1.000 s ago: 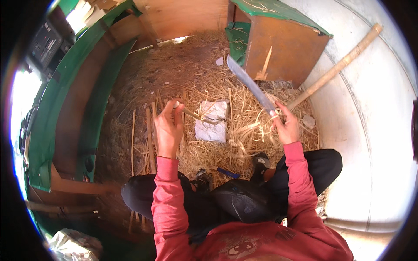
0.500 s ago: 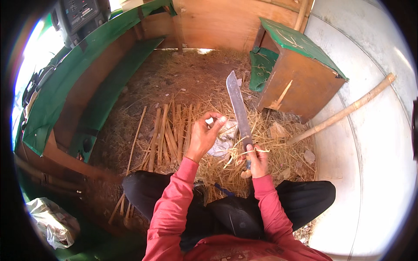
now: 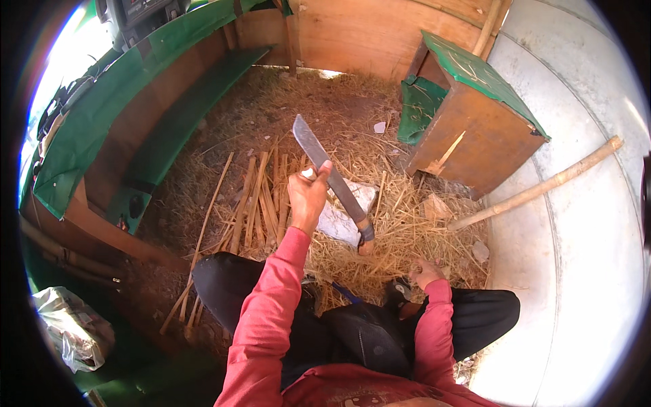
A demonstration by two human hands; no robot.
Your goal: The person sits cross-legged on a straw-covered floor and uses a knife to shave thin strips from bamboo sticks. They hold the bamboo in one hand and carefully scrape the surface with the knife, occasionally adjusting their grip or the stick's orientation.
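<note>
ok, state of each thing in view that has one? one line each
machete: held by its blade in the left hand, tip up, handle down.
right hand: low by the knee, fingers curled; contents unclear.
split sticks: lying loose on the straw.
wooden box: tilted, green lid on.
pole: lying against the white wall.
plastic bag: crumpled.

Red sleeves (image 3: 271, 305) — green box lid (image 3: 485, 74).

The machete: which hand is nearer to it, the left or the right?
Left. The left hand grips the machete by its blade. The right hand is low by the knee, apart from the handle.
</note>
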